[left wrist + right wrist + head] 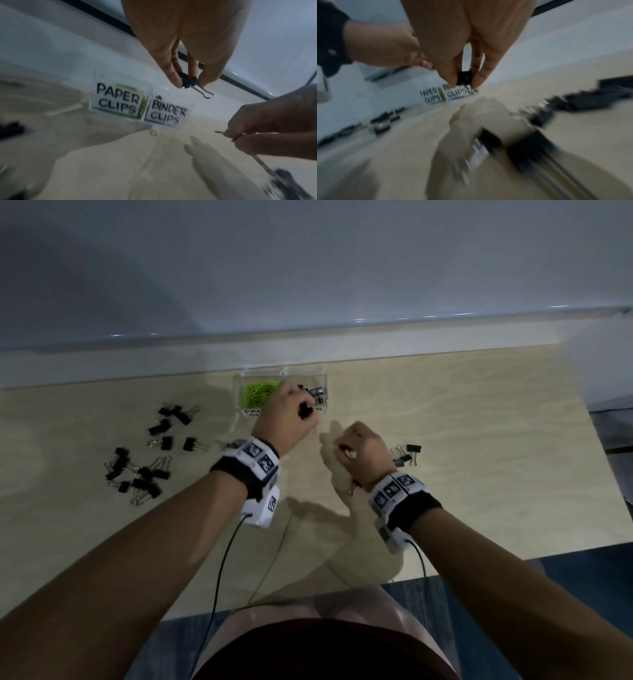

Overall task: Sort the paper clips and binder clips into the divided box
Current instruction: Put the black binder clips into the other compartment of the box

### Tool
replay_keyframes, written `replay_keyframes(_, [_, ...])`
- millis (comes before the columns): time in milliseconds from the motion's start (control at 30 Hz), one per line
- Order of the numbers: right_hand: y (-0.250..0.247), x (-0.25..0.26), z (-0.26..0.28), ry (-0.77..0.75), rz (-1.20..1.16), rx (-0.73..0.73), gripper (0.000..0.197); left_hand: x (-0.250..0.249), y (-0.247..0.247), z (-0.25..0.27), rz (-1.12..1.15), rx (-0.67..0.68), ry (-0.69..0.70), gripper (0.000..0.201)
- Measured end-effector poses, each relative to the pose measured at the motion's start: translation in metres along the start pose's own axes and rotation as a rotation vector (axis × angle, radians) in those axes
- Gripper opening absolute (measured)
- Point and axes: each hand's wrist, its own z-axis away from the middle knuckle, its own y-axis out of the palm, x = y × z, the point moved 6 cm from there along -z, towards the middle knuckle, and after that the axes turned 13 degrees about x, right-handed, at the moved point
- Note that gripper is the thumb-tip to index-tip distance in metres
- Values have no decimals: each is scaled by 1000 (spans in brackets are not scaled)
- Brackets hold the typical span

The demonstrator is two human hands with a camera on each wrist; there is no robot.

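A loose scatter of black binder clips (pixel 144 460) lies at the table's (pixel 479 474) left. The clear divided box (pixel 284 371) stands at the far edge: green paper clips (pixel 257 393) in its left compartment, black clips in its right. The left hand (pixel 287 416) hovers at the box front, pinching one binder clip (pixel 188 81); only the left wrist view shows the labels legibly, PAPER CLIPS (pixel 118 100) and BINDER CLIPS (pixel 167 113). The right hand (pixel 363 453), nearer the body, pinches another binder clip (pixel 464 78), confirmed by the right wrist view. A smaller clip cluster (pixel 407 455) lies beside it.
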Motion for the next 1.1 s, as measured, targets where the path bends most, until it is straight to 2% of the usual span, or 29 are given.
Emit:
replay_keyframes(67, [-15, 14, -24, -3, -60, -105, 14, 0, -20, -17, 17, -70, 4, 14])
replay_keyframes(133, [-26, 28, -50, -6, -88, -152, 15, 6, -29, -30, 5, -65, -30, 13])
replay_keyframes(267, [-43, 44, -81, -2, -112, -121, 20, 26, -25, -32, 18, -41, -42, 24])
replay_keyframes(400, [-62, 14, -66, 45, -54, -108, 22, 24, -8, -11, 43, -112, 7, 15])
replay_keyframes(467, [-70, -23, -43, 141, -26, -115, 29, 9, 17, 2, 14, -17, 39, 13])
replay_keyframes(567, [-74, -79, 2, 306, 100, -27, 45, -23, 76, 22, -66, 306, 135, 21])
replay_keyframes(633, [-70, -103, 27, 400, 171, 63, 42, -39, 112, 30, -135, 474, 185, 33])
replay_keyframes(700, [-68, -113, 41, 445, 183, 94, 32, -47, 135, 32, -182, 527, 195, 39])
replay_keyframes(833, [-69, -116, 46, 444, 84, 27, 17, -50, 148, 30, -206, 498, 148, 18])
replay_keyframes(933, [-71, -128, 46, 484, 84, -10, 14, -46, 145, 29, -136, 446, 124, 6])
replay_keyframes(1033, [-76, -141, 52, 525, 66, -73, 14, -44, 139, 28, -18, 362, 139, 11])
replay_keyframes(1100, [-77, -141, 58, 503, 56, -118, 14, -54, 144, 32, 2, 390, 215, 18])
